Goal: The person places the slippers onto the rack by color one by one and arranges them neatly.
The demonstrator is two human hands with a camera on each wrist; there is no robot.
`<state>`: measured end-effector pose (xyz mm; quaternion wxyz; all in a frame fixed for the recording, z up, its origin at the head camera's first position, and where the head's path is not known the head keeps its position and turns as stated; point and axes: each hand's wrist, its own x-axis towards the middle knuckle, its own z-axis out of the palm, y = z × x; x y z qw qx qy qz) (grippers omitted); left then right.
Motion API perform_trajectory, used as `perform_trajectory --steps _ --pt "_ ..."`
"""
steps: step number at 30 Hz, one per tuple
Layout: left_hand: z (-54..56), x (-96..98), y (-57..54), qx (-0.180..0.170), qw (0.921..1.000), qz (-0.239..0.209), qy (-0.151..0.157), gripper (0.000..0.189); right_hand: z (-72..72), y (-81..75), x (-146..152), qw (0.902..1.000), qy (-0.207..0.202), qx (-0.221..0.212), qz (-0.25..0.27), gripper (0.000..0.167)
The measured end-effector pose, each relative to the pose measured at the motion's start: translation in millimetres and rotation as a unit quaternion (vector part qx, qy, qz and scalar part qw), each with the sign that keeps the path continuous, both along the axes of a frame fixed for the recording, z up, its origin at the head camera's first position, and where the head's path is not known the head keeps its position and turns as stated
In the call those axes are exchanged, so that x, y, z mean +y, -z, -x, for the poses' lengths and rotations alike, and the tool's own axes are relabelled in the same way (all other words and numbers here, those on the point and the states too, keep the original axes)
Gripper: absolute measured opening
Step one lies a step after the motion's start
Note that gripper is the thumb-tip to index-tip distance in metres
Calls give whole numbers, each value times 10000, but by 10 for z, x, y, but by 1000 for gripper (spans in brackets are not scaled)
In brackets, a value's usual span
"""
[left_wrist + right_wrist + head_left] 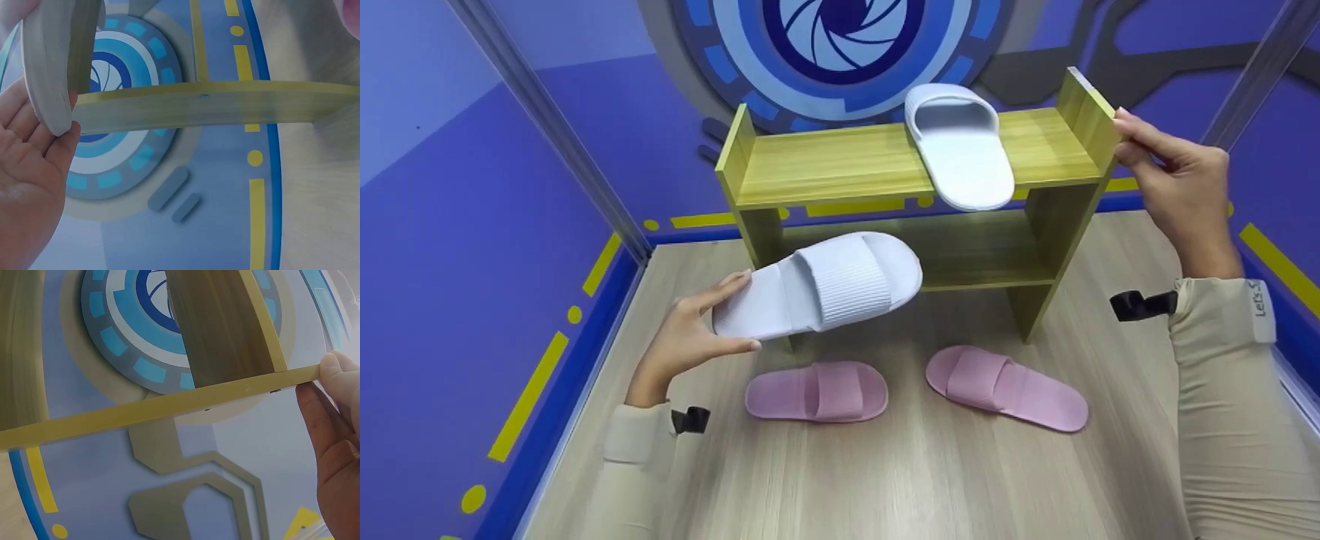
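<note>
At left, with left hand, gripping a white ribbed rubbery slipper by its heel, thumb and fingers curled, near side of a yellow-green wood-grain rack bearing a matching white slipper. At right, with right hand, pinching the side panel. Apparently mid-carry while steadying; next, probably calling for a lift onto the top.

Rack at upper centre, one slipper on top shelf, second slipper in front, floor slippers lower centre
</note>
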<state>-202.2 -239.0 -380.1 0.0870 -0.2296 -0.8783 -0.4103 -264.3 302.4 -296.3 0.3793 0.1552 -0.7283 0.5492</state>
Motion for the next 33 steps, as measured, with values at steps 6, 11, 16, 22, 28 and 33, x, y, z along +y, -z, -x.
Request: perform_trajectory --steps 6,11,16,22,28,33 --pt "-1 64 -57 135 9998 -90 78 86 -2 1 3 10000 15 55 -27 24" --pt "2 99 -102 164 9998 -67 29 85 -32 -25 -25 9998 -94 -49 188 23" --pt "8 141 -159 216 9997 -93 -58 83 -56 -46 -44 9998 -54 -87 163 23" --pt "5 184 -228 376 9990 -203 -109 83 -49 -38 -44 9997 -72 -81 202 24" --pt "-14 224 -284 512 9984 -213 -53 84 -45 -34 -39 9999 -39 -70 133 24" --pt "-25 235 -338 616 9976 -301 104 85 -35 -21 -26 10000 -4 -61 64 25"
